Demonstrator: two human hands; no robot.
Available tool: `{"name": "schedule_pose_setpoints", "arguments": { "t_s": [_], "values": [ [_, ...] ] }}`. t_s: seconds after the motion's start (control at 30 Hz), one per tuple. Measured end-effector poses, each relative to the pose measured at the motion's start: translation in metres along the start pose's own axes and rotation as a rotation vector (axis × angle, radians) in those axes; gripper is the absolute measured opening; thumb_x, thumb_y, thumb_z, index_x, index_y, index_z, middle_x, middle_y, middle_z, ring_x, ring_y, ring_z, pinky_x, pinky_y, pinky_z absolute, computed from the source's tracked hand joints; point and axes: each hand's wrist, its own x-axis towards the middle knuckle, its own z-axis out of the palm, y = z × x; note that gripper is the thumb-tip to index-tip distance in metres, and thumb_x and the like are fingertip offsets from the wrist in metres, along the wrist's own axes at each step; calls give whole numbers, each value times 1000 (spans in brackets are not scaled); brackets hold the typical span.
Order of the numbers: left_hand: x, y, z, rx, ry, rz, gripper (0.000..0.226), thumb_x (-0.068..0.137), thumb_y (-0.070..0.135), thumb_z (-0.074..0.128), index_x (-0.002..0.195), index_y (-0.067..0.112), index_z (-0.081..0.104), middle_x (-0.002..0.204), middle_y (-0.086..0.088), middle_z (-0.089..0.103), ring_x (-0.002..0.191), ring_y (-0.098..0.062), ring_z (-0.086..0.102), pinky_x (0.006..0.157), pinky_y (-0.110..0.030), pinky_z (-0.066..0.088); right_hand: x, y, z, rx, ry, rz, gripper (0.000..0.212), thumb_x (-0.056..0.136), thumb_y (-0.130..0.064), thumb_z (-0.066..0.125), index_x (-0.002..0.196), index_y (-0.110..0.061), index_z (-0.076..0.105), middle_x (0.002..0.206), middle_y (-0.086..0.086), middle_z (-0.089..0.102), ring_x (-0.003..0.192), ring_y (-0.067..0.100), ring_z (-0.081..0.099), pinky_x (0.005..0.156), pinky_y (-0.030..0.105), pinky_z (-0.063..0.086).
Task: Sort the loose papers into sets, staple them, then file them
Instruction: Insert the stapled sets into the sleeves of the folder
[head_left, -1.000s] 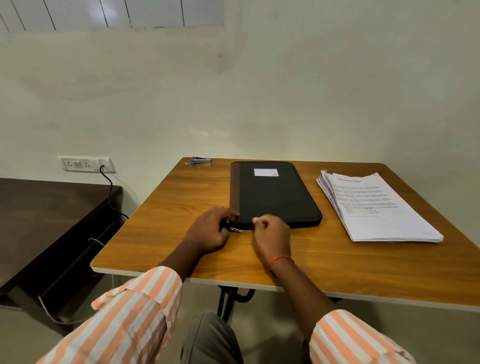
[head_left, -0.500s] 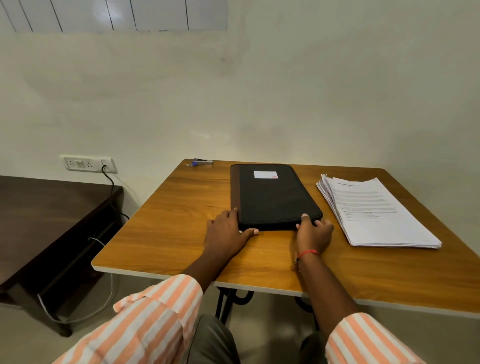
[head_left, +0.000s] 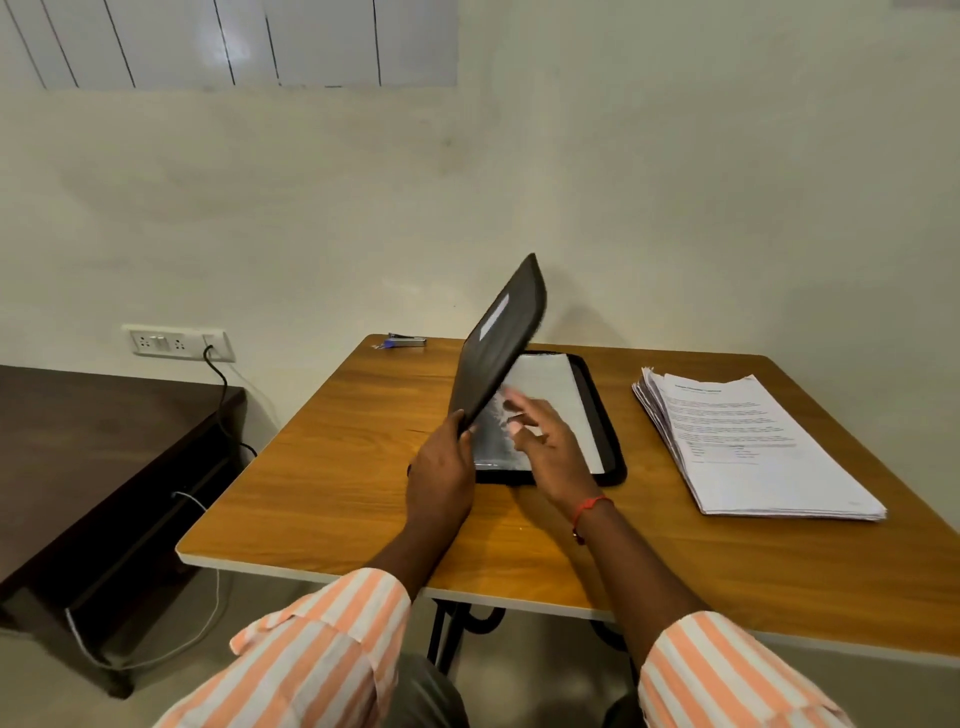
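Pale plaster wall (head_left: 675, 182) fills the background, with a white lined board (head_left: 234, 41) high on the left and a wood-topped counter (head_left: 322, 467) standing before it. On the counter my black file folder (head_left: 615, 457) lies in the middle, its base flat and its cover (head_left: 498, 353) raised steeply, hinged along the left side. My left hand (head_left: 441, 478) pinches the near corner of that cover between thumb and fingers. My right hand (head_left: 545, 441) is over the clear sleeves (head_left: 550, 384) inside, fingers spread and blurred; I cannot tell whether they touch the plastic. The raised cover hides the left part of the inside from me.

The loose papers (head_left: 753, 441) sit in a slightly fanned stack on the right of the counter, well apart from the folder. The stapler (head_left: 405, 340) lies at the far left corner, by the wall. Left of the counter stands a lower dark table (head_left: 104, 441). A socket panel (head_left: 176, 343) on the wall above it has a black cable (head_left: 221, 395) plugged in, and a white cable (head_left: 215, 597) loops down toward the floor.
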Motion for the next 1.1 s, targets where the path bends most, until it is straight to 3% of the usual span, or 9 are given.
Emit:
{"name": "schedule_pose_setpoints", "arguments": {
  "t_s": [0.1, 0.2, 0.37, 0.5, 0.63, 0.7, 0.77, 0.97, 1.1],
  "values": [
    [2, 0, -6, -47, 93, -74, 34, 110, 41, 38, 131, 26, 58, 93, 6, 68, 78, -6, 63, 55, -14, 38, 6, 22, -6, -399, -8, 31, 40, 103, -26, 54, 143, -27, 53, 140, 0, 54, 130, 18, 50, 112, 38, 43],
    [6, -2, -8, -76, 198, -162, 37, 109, 43, 38, 113, 15, 62, 77, 2, 60, 65, -10, 55, 49, -16, 29, 2, 50, -27, -889, 39, 302, 52, 103, -46, 45, 151, -27, 42, 158, 10, 36, 147, 28, 30, 119, 49, 23],
    [14, -12, -6, -125, 308, -383, 33, 109, 36, 41, 103, 8, 58, 81, -9, 61, 70, -25, 59, 56, -36, 45, -13, 61, -34, -1048, -9, 433, 61, 103, -60, 24, 155, -30, 30, 165, 11, 23, 153, 30, 16, 119, 53, 21],
    [13, -10, -11, -160, 290, -572, 36, 106, 30, 51, 132, 6, 48, 99, -8, 61, 85, -23, 61, 64, -35, 47, -23, 54, -29, -1090, 22, 459, 69, 101, -63, 23, 157, -23, 28, 164, 11, 25, 152, 29, 22, 118, 50, 24],
    [13, -7, -15, -177, 302, -638, 87, 99, 20, 64, 162, 12, 4, 107, -4, 57, 75, -13, 57, 65, -30, 48, -34, 45, -21, -1146, 75, 468, 76, 99, -66, 27, 152, -12, 34, 159, 12, 37, 146, 28, 35, 115, 48, 30],
    [14, -6, -14, -149, 315, -661, 101, 96, 16, 69, 161, 15, -8, 112, -5, 57, 85, -19, 62, 72, -33, 55, -42, 38, -19, -1188, 78, 455, 76, 99, -66, 27, 147, -10, 42, 153, 12, 44, 140, 28, 43, 113, 46, 34],
    [15, -9, -12, -67, 324, -636, 107, 92, 13, 73, 160, 16, -9, 143, -17, 48, 110, -30, 62, 86, -40, 59, -52, 30, -16, -1229, 76, 434, 74, 99, -66, 26, 141, -10, 50, 146, 12, 53, 132, 27, 52, 108, 43, 40],
    [14, -10, -8, 124, 289, -590, 97, 93, 12, 69, 161, 10, -1, 166, -19, 10, 150, -39, 24, 118, -47, 38, -82, -9, -6, -1283, 57, 356, 59, 101, -62, 33, 113, -17, 69, 101, 1, 71, 89, 17, 67, 75, 29, 52],
    [8, -2, -7, 400, 141, -281, 78, 96, 30, 59, 159, 7, 19, 163, -16, 26, 152, -33, 24, 125, -49, 23, -91, -26, 2, -1262, -32, 275, 50, 103, -54, 37, 107, -18, 71, 97, 3, 71, 87, 19, 67, 71, 29, 50]
  ]
}}
